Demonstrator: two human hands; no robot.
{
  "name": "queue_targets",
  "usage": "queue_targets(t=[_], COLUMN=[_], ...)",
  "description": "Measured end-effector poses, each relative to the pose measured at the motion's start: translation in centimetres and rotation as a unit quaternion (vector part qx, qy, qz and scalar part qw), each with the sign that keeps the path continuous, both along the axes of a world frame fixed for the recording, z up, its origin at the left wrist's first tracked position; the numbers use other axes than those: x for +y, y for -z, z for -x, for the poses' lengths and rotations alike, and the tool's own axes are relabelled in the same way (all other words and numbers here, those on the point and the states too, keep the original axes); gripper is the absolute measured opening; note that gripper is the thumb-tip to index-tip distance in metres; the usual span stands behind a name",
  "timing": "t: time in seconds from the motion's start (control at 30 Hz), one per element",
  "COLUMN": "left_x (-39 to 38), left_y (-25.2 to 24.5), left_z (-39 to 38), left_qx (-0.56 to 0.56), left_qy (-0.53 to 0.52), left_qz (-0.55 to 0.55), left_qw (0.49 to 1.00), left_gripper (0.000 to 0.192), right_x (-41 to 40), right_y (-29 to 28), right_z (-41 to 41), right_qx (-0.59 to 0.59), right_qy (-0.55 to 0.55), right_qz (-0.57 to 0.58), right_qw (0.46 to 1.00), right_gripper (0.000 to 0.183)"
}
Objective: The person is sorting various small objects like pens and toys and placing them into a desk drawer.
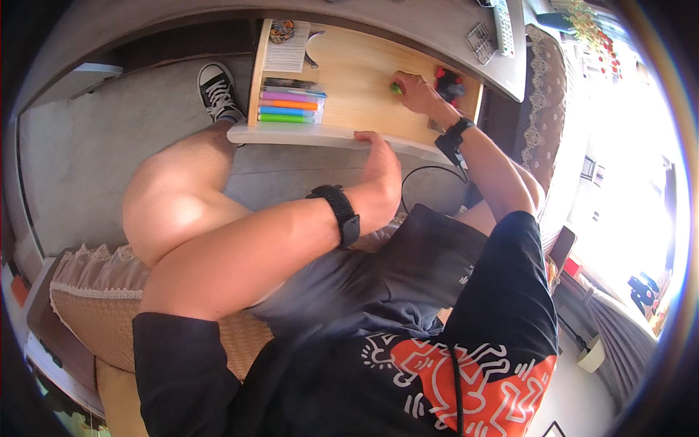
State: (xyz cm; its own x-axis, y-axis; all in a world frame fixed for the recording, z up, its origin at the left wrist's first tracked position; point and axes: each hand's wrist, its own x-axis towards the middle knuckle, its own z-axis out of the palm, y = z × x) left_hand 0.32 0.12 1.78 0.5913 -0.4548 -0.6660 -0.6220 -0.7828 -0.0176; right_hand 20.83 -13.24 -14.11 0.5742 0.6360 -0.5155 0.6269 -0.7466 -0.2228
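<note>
A wooden drawer with a pale front stands pulled out before me. My left hand rests against the top edge of the drawer front, its thumb on the rim. Inside the drawer, my right hand pinches a small green object; its kind cannot be told. Several colored markers lie side by side at the drawer's left, next to dark pens. Behind them are a printed paper, a round patterned item and a dark curved tool. Red and black items lie at the right end.
Above the drawer is a grey tabletop bearing a wire rack and a white remote control. A thin black cable hangs below the drawer front. A lace-trimmed sofa arm stands at the right.
</note>
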Motion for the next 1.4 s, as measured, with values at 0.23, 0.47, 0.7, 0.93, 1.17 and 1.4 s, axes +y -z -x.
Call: queue_targets(t=[0.23,0.47,0.7,0.93,1.17,1.4], left_x=[-0.2,-0.7,0.7,0.4,-1.3,0.3], left_y=[0.7,1.5,-0.3,0.3,2.3,0.0], left_z=[0.8,0.7,0.0,-0.2,0.8,0.7], left_qx=[-0.054,-0.059,0.007,-0.017,-0.052,-0.022], left_qy=[-0.024,-0.022,-0.007,-0.020,-0.050,-0.025], left_qz=[-0.019,-0.024,0.038,0.022,0.012,0.015], left_qw=[0.998,0.998,0.999,0.999,0.997,0.999], left_gripper=[0.041,0.042,0.043,0.041,0.041,0.044], right_x=[7.9,13.8,14.8,15.3,13.3,16.7], right_y=[-1.7,0.9,1.6,1.4,2.7,-14.3], right_z=[5.5,5.4,7.6,7.0,6.0,8.6], right_qx=[0.200,0.090,0.077,0.148,0.014,0.233], right_qy=[0.069,0.047,0.022,0.131,0.135,-0.008], right_qz=[-0.120,-0.238,-0.318,-0.284,-0.256,-0.310], right_qw=[0.970,0.966,0.945,0.938,0.957,0.922], right_gripper=[0.036,0.025,0.027,0.025,0.015,0.011])
